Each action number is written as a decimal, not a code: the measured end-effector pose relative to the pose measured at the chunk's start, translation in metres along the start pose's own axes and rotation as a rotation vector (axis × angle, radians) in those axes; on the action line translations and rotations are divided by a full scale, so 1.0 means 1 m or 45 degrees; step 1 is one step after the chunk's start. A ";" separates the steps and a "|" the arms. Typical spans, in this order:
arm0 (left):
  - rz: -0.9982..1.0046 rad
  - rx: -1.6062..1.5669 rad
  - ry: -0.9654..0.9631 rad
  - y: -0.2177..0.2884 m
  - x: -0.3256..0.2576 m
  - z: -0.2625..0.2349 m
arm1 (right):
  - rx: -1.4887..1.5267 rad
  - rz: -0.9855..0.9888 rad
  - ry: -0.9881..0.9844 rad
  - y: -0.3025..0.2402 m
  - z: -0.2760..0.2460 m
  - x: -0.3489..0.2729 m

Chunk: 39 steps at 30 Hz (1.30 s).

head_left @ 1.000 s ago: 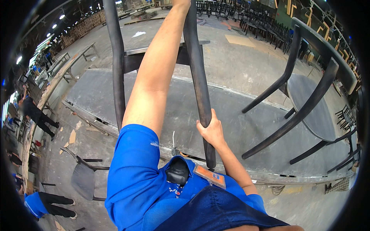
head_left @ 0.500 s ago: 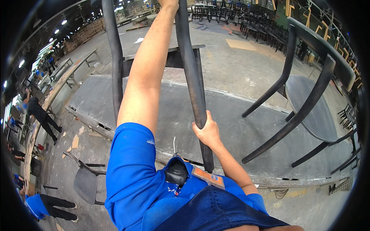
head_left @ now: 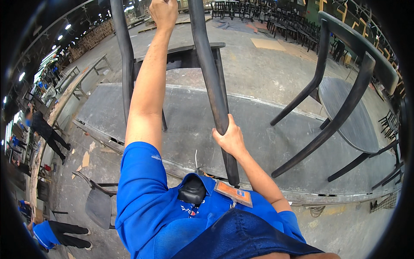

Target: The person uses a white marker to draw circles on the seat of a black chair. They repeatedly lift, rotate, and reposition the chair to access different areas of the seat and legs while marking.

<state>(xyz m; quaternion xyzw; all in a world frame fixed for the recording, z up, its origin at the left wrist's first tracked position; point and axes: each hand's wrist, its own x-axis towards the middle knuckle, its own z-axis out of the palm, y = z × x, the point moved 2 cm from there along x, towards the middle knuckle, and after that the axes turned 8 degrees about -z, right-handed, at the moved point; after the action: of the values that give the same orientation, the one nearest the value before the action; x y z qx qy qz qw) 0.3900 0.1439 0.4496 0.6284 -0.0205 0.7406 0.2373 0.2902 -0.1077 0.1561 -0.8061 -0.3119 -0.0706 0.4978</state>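
With clock directions taken from the centre of the view, a dark wooden chair (head_left: 183, 58) is seen mainly toward eleven o'clock, above a long grey platform (head_left: 185, 112). One of its long legs (head_left: 210, 77) is stretched from twelve o'clock down toward five, and just right of the centre this leg is gripped by the right hand (head_left: 229, 137), the fingers being closed around it with the thumb laid along its left side. The left hand (head_left: 164, 13) is raised at eleven o'clock, between that leg and another at half past ten; its fingers are curled in tightly, but whether anything is held in them cannot be told. Whether the chair's weight is borne by the platform cannot be told either. A second dark chair (head_left: 348, 115) is stood on the platform between two and three o'clock, well apart from both hands. At eight o'clock a third chair (head_left: 99, 208) is seen on the floor, and beyond it a person in a blue top (head_left: 45, 235). Rows of dark chairs (head_left: 293, 30) are placed farther off between one and two o'clock.
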 end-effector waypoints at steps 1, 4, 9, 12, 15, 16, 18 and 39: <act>0.148 0.055 0.016 0.006 0.002 -0.003 | 0.017 -0.004 -0.007 0.000 0.001 0.001; -0.042 -0.208 -0.178 0.020 0.016 0.006 | 0.041 0.008 -0.035 0.001 0.002 0.003; -0.094 -0.326 -0.216 0.039 0.033 0.018 | 0.001 0.018 0.007 0.001 0.003 0.001; -0.051 -0.278 -0.171 0.045 0.034 0.022 | 0.006 0.035 -0.019 0.000 0.003 -0.002; 0.104 -0.116 -0.139 0.047 0.031 0.028 | 0.029 0.072 -0.047 -0.001 0.003 -0.003; 0.167 -0.062 -0.134 0.047 0.030 0.029 | 0.018 0.068 -0.043 -0.002 0.003 -0.004; 0.127 0.037 -0.186 0.041 0.027 0.034 | 0.003 0.051 -0.024 -0.002 0.004 -0.004; -0.015 -0.307 -0.119 0.020 -0.011 0.015 | -0.006 -0.017 0.003 -0.003 0.007 -0.006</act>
<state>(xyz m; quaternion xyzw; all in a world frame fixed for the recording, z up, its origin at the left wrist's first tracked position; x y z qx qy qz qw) 0.3972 0.1178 0.4477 0.6292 -0.1169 0.7012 0.3143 0.2822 -0.1034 0.1519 -0.8053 -0.3165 -0.0754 0.4957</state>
